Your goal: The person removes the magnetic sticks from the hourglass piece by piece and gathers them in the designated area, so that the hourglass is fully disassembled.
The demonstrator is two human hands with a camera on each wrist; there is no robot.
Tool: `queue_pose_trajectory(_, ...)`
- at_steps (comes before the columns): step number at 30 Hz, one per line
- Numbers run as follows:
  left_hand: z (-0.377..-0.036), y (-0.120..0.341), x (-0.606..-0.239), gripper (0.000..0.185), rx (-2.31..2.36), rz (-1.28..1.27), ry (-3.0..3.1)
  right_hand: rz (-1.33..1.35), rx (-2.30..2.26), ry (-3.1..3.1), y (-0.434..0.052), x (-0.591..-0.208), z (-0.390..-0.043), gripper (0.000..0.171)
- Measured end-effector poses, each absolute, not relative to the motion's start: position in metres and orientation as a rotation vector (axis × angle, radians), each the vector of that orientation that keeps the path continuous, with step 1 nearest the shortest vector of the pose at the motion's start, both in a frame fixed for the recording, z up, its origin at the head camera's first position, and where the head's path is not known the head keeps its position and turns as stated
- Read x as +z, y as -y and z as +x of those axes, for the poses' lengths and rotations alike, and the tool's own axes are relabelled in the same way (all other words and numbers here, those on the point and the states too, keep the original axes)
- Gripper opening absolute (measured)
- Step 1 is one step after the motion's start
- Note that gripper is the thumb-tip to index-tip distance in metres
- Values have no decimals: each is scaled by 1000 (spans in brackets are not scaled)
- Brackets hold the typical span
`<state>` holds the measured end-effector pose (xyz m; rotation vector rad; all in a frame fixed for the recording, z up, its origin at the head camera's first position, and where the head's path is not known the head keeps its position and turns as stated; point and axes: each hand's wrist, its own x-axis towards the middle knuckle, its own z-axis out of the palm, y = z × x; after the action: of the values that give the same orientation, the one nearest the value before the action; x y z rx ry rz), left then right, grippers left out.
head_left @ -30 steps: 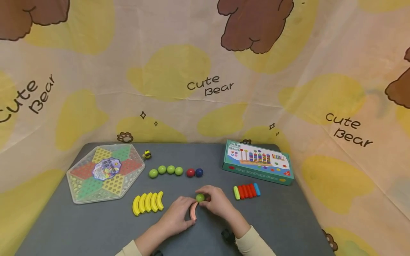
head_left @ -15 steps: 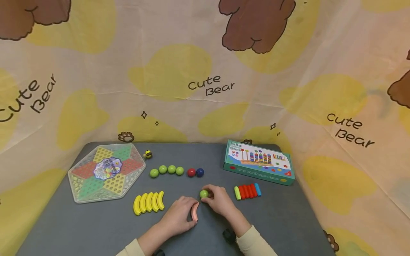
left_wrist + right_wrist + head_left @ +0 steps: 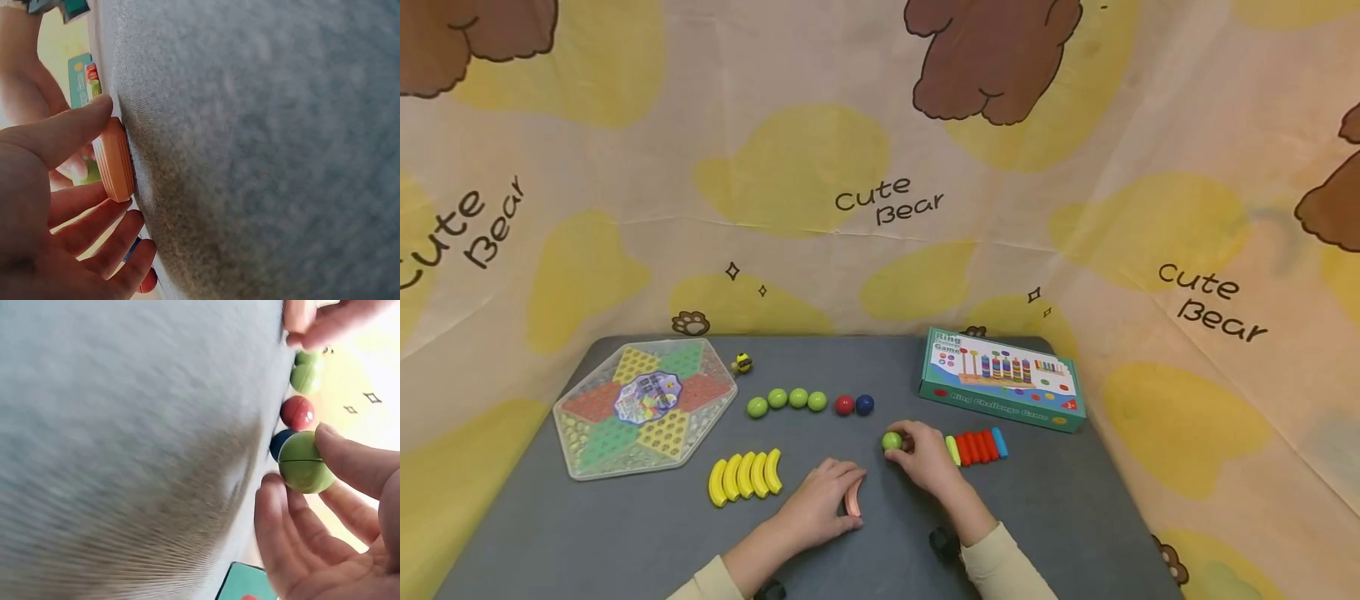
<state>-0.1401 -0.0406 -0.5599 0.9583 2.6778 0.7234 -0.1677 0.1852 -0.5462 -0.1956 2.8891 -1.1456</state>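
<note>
My left hand (image 3: 820, 504) holds a pink-orange curved piece (image 3: 853, 497) at the middle front of the table. In the left wrist view, this ridged piece (image 3: 114, 161) sits between the thumb and fingers, close to the tabletop. Farther right, my right hand (image 3: 931, 462) pinches a green ball (image 3: 891, 441). The right wrist view shows a dark seam round that ball (image 3: 304, 475), with the thumb on one side and fingers on the other. Several green balls (image 3: 798, 398), a red ball (image 3: 845, 405) and a dark blue ball (image 3: 865, 405) form a row behind the hands.
Yellow banana-shaped pieces (image 3: 745, 476) lie left of my left hand. Red sticks (image 3: 977, 447), flanked by yellow-green and blue ones, lie just right of my right hand. A hexagonal game board (image 3: 610, 417), a small bee figure (image 3: 742, 362) and a Ring Challenge Game box (image 3: 1000, 383) stand farther back.
My right hand has carried the green ball right and slightly away from me, off the end of the curved piece. The left hand has stayed nearly in place, still holding that piece.
</note>
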Motion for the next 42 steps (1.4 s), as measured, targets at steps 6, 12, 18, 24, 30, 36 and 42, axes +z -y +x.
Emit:
queue_pose_trajectory(6, -138, 40, -558, 67, 753, 977, -2685, -98, -1179, -2891, -186, -541, -190, 32)
queue_pose_trajectory(12, -138, 41, -559, 72, 751, 961, -2695, -79, -1212, -2911, -181, -542, -212, 32)
queue_pose_trajectory(18, -139, 43, -559, 74, 739, 957, -2680, 9, -1227, -2890, -173, -548, -228, 34)
queue_pose_trajectory(24, -144, 44, -557, 73, 765, 969, -2615, 28, -1193, -2890, -172, -549, -238, 31)
queue_pose_trajectory(30, -145, 45, -554, 69, 776, 938, -2607, -9, -1209, -2873, -171, -551, -237, 32)
queue_pose_trajectory(36, -146, 50, -551, 70, 788, 924, -2631, 10, -1263, -2870, -176, -544, -228, 34)
queue_pose_trajectory(42, -154, 65, -552, 70, 827, 886, -2709, -15, -1277, -2852, -181, -531, -212, 37)
